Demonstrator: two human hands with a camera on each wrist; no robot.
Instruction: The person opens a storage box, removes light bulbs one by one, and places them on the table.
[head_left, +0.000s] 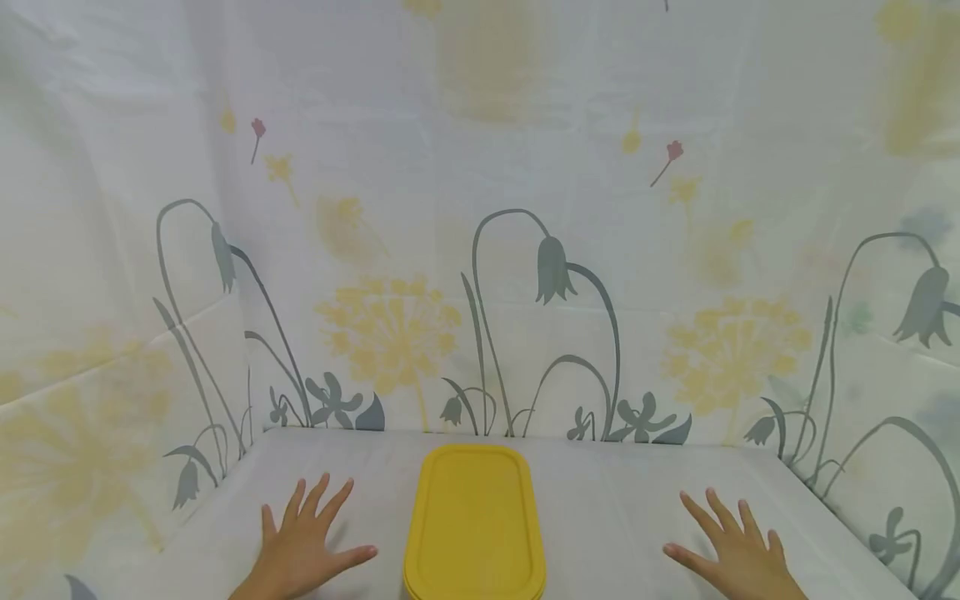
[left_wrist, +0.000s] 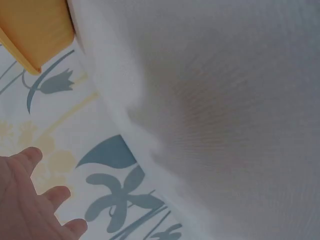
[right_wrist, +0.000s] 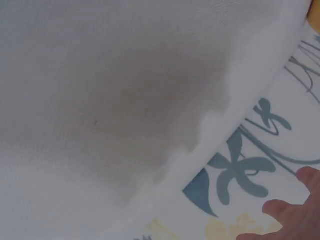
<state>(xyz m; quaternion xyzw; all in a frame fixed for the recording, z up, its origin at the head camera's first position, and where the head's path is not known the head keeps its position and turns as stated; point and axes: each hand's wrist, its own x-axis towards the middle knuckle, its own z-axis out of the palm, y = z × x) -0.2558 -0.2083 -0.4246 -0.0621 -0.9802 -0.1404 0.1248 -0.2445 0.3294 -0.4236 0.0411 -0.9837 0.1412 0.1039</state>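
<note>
A yellow lidded box (head_left: 476,525) sits before the person on the white table (head_left: 600,500), between both hands. The left hand (head_left: 300,542), nearer it, and the right hand (head_left: 741,552), farther off, have fingers spread wide, grasping nothing. Behind rises a flower-printed sheet (head_left: 480,167).

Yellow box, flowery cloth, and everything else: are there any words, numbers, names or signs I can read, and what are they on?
None at all.
The yellow box shows no writing on the sides in view, the white surface none, and the flowery cloth only printed plants.
</note>
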